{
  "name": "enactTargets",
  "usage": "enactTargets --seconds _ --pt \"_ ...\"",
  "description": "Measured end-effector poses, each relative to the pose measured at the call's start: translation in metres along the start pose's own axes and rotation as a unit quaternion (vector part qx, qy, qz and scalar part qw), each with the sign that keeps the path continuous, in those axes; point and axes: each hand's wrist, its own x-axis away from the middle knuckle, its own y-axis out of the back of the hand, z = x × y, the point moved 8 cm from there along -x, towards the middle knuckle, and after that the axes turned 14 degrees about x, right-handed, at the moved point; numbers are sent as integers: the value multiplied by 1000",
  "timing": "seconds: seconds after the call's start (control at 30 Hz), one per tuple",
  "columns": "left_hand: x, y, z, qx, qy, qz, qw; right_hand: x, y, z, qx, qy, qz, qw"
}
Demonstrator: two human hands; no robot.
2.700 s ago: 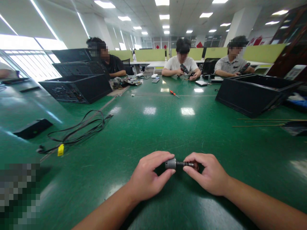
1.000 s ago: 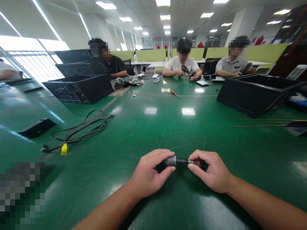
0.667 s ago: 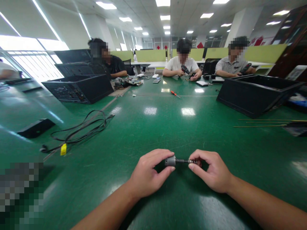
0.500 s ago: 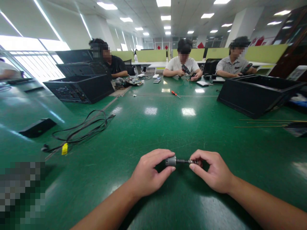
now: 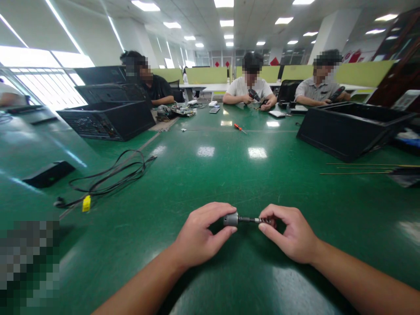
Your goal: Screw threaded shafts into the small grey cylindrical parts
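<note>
A: What's different now?

B: The gap between the two hands. The left hand (image 5: pixel 205 234) and the right hand (image 5: pixel 290 234), at the lower centre of the frame, stand farther apart than a few seconds ago, so more of the thin black metal shaft (image 5: pixel 248 219) shows between them.

A: And the grips?

B: Both narrow and loaded. The left thumb and fingertips pinch a short, grey metal cylinder (image 5: pixel 230 219) from opposite sides. The right grip closes on a silvery-brown, spiral-ridged metal piece (image 5: pixel 267 221); its far end is partly hidden by the curled fingers.

A: So where does the work stand?

B: My reading is that the spiral piece sits farther out from the cylinder, with the shaft bridging them. Whether it slides along the shaft or is fixed to it, I can't tell.

A: Anything else shift?

B: Nothing obvious nearby. On the glossy green tabletop (image 5: pixel 210 179), the orange-handled screwdriver (image 5: pixel 238 127) lies at upper centre, and the looped black cable with its bright yellow tag (image 5: pixel 86 204) at left. Both look undisturbed, well apart from the hands.
</note>
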Motion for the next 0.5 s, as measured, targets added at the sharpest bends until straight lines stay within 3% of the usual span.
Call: enactTargets --seconds 0.5 --pt "-1 6 -1 -8 -1 -1 1000 0 1 0 -10 -3 4 1000"
